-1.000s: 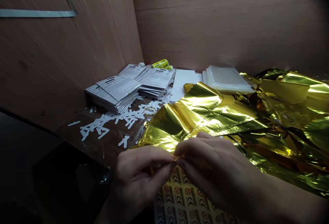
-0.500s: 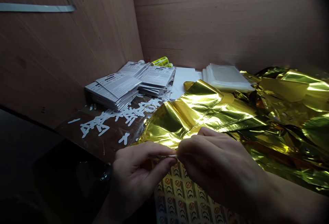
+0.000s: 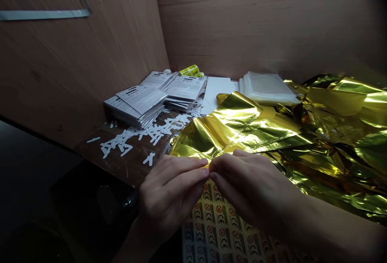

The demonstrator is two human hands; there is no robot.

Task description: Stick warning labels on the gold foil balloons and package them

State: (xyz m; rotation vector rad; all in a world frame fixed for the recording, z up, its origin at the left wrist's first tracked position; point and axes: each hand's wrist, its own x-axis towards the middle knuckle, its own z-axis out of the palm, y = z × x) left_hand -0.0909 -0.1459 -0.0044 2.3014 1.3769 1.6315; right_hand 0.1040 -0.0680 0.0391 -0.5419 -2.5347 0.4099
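Note:
My left hand (image 3: 173, 192) and my right hand (image 3: 256, 186) meet fingertip to fingertip at the near side of a shiny gold foil balloon (image 3: 232, 120). Both are closed in a pinch, and whatever lies between the fingers is hidden. Under them a sheet of stickers (image 3: 222, 230) shows rows of CE marks and red crossed-out circles. More crumpled gold foil (image 3: 335, 134) spreads to the right, beyond my right hand.
Stacks of printed cards in clear sleeves (image 3: 140, 100) stand at the back left, near a yellow label roll (image 3: 190, 70). White cut-out pieces (image 3: 121, 140) are scattered in front. Clear plastic bags (image 3: 266, 88) lie farther back. Wooden panels (image 3: 242, 21) close off the rear and left.
My left fingers have moved up and closed over a thin pale thing that showed between finger and thumb. My right hand stays pinched beside them. The view has shifted slightly.

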